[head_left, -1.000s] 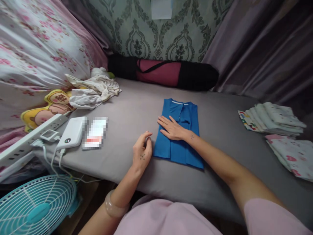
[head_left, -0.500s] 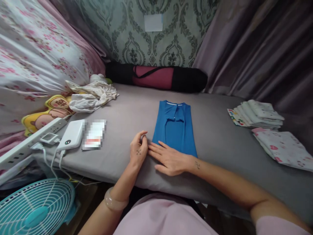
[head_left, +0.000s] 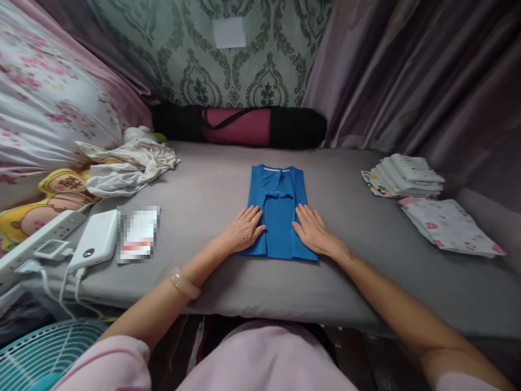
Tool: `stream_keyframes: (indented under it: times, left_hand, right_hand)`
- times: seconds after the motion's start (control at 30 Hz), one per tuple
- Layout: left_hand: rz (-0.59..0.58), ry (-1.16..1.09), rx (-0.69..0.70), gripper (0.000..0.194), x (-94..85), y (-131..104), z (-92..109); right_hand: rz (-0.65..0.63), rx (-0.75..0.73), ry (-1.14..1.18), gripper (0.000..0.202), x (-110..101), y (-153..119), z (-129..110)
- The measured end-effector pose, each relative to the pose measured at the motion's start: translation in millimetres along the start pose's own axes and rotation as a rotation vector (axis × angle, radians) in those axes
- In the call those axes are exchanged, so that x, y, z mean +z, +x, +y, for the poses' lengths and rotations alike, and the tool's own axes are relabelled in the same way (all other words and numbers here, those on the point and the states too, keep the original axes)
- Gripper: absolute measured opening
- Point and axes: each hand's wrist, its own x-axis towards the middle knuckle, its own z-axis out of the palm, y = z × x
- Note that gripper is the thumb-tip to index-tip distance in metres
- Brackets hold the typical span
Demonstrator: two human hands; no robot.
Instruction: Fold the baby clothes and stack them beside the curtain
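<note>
A blue garment (head_left: 279,228) lies on the grey sheet in front of me, its sides folded inward and its neckline at the far end. My left hand (head_left: 245,227) rests flat on the garment's left side, fingers stretched out. On the opposite edge lies my right hand (head_left: 311,228), palm down with the fingers extended. Neither hand grips the cloth. The garment's lower edge shows between my wrists.
Folded printed cloths (head_left: 411,176) are stacked at the right, with another folded cloth (head_left: 451,225) nearer. At the left are a white power bank (head_left: 95,239), a power strip (head_left: 49,239) and crumpled cloths (head_left: 126,168). A long black-and-red bag (head_left: 236,127) lies along the wall. A fan (head_left: 52,353) stands lower left.
My hands have moved apart from near the garment's lower left corner. The left now lies on its left side, the right on its right side. The view has shifted slightly right.
</note>
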Motion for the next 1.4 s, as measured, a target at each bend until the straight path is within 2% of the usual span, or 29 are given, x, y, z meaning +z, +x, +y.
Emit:
stream_keyframes:
  times: [0.13, 0.27, 0.43, 0.57, 0.63, 0.7, 0.77, 0.87, 1.03, 1.23, 1.4]
  left_hand:
    - [-0.070, 0.064, 0.004, 0.065, 3.2, -2, 10]
    - [-0.103, 0.096, 0.071, 0.071, 1.0, -20, 26]
    - [-0.041, 0.117, 0.151, 0.075, 2.7, -46, 42]
    - [0.011, 0.062, 0.186, 0.060, -6.4, -61, 39]
    - [0.031, 0.020, 0.187, 0.050, -13.4, -65, 34]
    - [0.030, -0.001, 0.209, 0.044, -18.1, -66, 29]
    - [0.013, 0.017, 0.253, 0.043, -19.2, -64, 25]
    - [-0.010, 0.080, 0.312, 0.043, -16.0, -60, 24]
    - [-0.032, 0.099, 0.359, 0.040, -18.7, -58, 25]
    - [-0.084, 0.105, 0.406, 0.037, -34.2, -60, 23]
    - [-0.062, 0.140, 0.433, 0.030, -30.3, -52, 20]
  right_hand:
    - [-0.041, -0.128, 0.030, 0.067, -2, -28, -22]
    - [-0.023, -0.239, 0.028, 0.062, -9, -56, -43]
    - [-0.014, -0.333, 0.017, 0.059, -10, -87, -56]
    - [-0.023, -0.410, 0.112, 0.053, -18, -103, -50]
    - [-0.017, -0.407, 0.182, 0.048, -25, -105, -41]
    - [0.029, -0.340, 0.201, 0.046, -33, -102, -30]
    - [0.079, -0.261, 0.163, 0.048, -36, -93, -21]
    - [0.050, -0.234, 0.109, 0.051, -33, -75, -14]
    - [-0.023, -0.279, 0.081, 0.053, -24, -56, -18]
    - [-0.023, -0.377, 0.074, 0.058, -32, -73, -9]
    - [0.046, -0.446, 0.081, 0.045, -29, -79, -5]
